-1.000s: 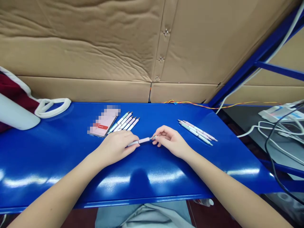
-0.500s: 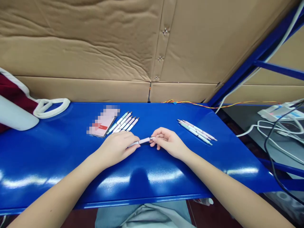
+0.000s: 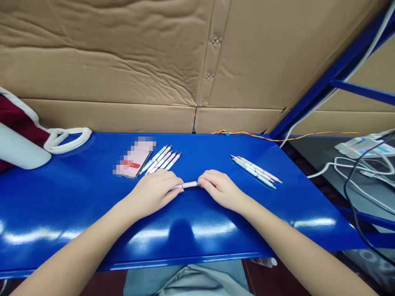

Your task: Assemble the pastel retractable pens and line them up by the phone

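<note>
Pen [image 3: 189, 184] over the surface [image 3: 302, 201] is gripped by the left hand [image 3: 156, 191] at nine o'clock and pinched by the right hand [image 3: 220, 188] at three, apparently mid-work on its metal end, calling next for steady alignment.

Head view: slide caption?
Left hand and right hand hold one pen at a blue table, more pens nearby.

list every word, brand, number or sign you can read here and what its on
No text can be read anywhere.
Red label on the pink notebook or packet: faint marks, too small and blurred to read; part of the cover is pixelated.
Held pen, left group of pens and right group of pens: any print is too small to read.
White box: coloured areas, no legible words.
</note>
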### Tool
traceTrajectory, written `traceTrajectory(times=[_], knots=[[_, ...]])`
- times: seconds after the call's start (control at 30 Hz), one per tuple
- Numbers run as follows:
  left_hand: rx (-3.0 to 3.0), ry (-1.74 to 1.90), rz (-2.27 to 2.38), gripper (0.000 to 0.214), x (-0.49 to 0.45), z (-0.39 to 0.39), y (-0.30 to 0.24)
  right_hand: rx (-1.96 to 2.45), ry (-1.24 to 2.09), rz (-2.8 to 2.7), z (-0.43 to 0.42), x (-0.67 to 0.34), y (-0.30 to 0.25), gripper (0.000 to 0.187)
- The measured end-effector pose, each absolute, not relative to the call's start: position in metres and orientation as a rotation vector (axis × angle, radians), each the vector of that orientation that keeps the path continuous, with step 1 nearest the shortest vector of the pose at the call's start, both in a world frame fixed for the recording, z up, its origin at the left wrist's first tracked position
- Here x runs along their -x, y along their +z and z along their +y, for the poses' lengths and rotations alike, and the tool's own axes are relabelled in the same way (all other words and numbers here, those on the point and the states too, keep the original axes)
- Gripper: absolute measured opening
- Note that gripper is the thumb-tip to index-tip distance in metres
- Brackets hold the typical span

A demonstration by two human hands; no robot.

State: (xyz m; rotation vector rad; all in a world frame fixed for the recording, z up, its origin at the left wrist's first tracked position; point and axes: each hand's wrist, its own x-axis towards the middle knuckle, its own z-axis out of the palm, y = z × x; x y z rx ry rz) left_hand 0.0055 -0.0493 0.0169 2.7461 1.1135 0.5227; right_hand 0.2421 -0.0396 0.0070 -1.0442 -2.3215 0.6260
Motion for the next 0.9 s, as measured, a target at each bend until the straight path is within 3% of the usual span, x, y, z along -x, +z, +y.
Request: traceTrajectory(times=[0.13, 0.27, 0.47, 0.67, 0.77, 0.9], knots=[[-2.743, 0.519, 1.117, 0.021, -0.006, -0.049, 0.016, 1.029, 0.448, -2.42, -0.04, -0.242, 0.009, 0.017], [-2.751, 0.524, 1.107, 0.02, -0.006, -0.05, 0.015, 1.078, 0.44, -2.47, -0.041, -0.242, 0.01, 0.023], [-2.734, 0.5, 1.094, 0.021, -0.005, -0.048, 0.013, 1.035, 0.496, -2.43, -0.039, -0.244, 0.008, 0.013], [-2.719, 0.477, 1.152, 0.021, -0.012, -0.051, 0.015, 1.036, 0.5, -2.498, -0.039, -0.245, 0.004, 0.028], [-2.683, 0.53, 1.167, 0.02, -0.014, -0.045, 0.018, 0.993, 0.546, -2.451, -0.033, -0.245, -0.001, 0.017], [-2.638, 0.561, 1.174, 0.017, -0.013, -0.047, 0.023, 1.038, 0.483, -2.391, -0.035, -0.24, 0.003, 0.019]])
